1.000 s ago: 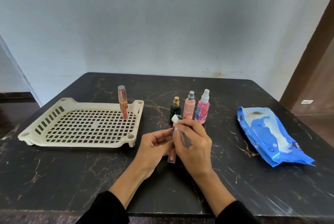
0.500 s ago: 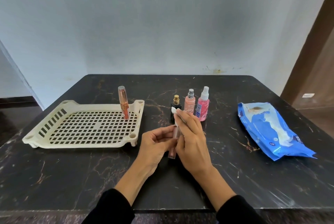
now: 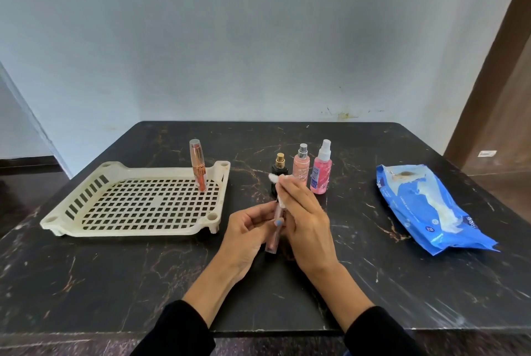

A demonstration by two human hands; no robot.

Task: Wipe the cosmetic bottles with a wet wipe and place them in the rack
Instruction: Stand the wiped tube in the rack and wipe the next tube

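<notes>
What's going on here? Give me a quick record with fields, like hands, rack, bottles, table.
left hand: holds a slim pink tube
right hand: presses a white wipe on the tube's top
rack: cream, one orange tube upright in the far right corner
waiting bottles: black bottle, peach bottle, pink spray bottle, in a row right of the rack
wipes pack: blue, lying at right
table: dark marble

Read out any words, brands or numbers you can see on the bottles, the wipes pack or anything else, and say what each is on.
"22": in a small round mark near the front end of the blue wipes pack.
Larger white lettering on the wipes pack: cut off and too blurred to read.
Label on the pink spray bottle: too small to read.
White tag on the wall at right: blurred.
Other bottles and the rack: no visible text.
</notes>
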